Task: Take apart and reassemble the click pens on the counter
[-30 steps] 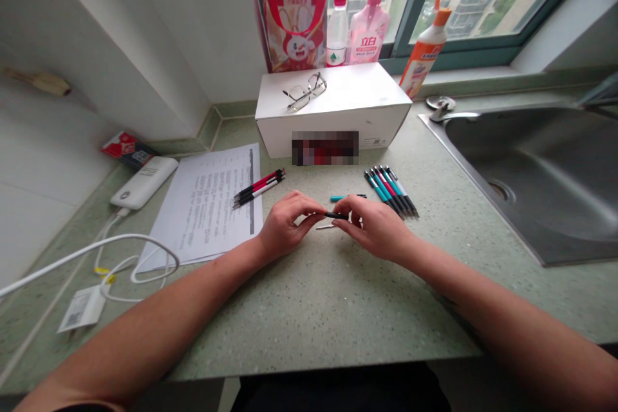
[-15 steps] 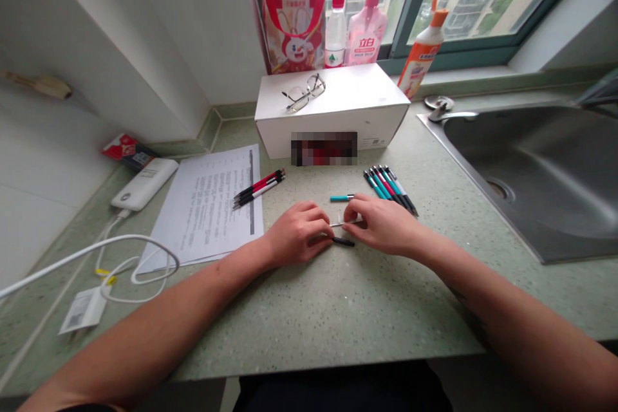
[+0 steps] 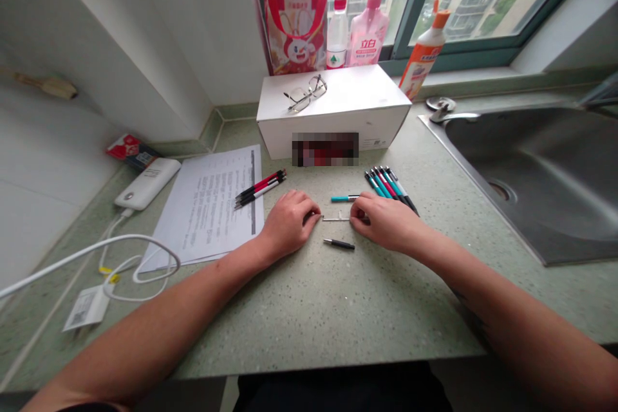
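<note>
A thin, pale pen refill (image 3: 335,219) sticks out leftward from the pinched fingers of my right hand (image 3: 381,220). My left hand (image 3: 291,222) is closed in a pinch at the refill's left tip; a tiny dark bit shows at its fingertips, too small to name. Below the refill, a black lower pen barrel with a metal tip (image 3: 339,244) lies on the counter, touched by neither hand. A teal pen barrel (image 3: 342,198) lies just beyond my right hand, its right end partly hidden by the fingers. A small clear piece (image 3: 340,214) shows beside the refill.
Several assembled pens (image 3: 391,188) lie right of my hands; a few more pens (image 3: 261,188) rest on printed sheets (image 3: 203,212) at left. Behind stands a white box (image 3: 333,93) with glasses (image 3: 306,94). A sink (image 3: 531,174), power bank (image 3: 149,183) and white cable (image 3: 145,241) flank the counter.
My left hand has drawn left and away from the black barrel, which now lies in full view. More of the refill shows between my hands.
</note>
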The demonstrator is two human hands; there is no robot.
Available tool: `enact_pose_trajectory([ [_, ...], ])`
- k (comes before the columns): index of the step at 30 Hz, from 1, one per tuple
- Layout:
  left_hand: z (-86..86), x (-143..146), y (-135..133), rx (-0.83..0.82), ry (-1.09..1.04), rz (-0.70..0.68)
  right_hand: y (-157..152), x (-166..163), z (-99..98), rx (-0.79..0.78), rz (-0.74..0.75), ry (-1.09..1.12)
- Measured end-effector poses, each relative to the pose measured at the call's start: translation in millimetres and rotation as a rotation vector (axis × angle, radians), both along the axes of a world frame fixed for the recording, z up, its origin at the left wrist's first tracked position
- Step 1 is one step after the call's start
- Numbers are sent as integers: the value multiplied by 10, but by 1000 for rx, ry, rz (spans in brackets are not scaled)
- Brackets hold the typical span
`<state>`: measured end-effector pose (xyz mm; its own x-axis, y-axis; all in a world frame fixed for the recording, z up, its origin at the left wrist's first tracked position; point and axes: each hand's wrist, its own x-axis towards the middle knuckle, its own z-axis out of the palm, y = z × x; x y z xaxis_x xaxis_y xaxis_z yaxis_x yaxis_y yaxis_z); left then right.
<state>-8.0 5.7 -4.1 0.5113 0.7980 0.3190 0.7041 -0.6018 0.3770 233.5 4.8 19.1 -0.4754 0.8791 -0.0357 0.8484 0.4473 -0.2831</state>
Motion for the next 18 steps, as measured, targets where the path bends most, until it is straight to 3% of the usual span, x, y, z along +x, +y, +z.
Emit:
enact_pose_trajectory([
  [11,24,1,-4,1,-7,-12,23,30,-31,22,8,22],
  [18,7,32,-19,27,14,-39,-28,-136,-92,93,8,40],
])
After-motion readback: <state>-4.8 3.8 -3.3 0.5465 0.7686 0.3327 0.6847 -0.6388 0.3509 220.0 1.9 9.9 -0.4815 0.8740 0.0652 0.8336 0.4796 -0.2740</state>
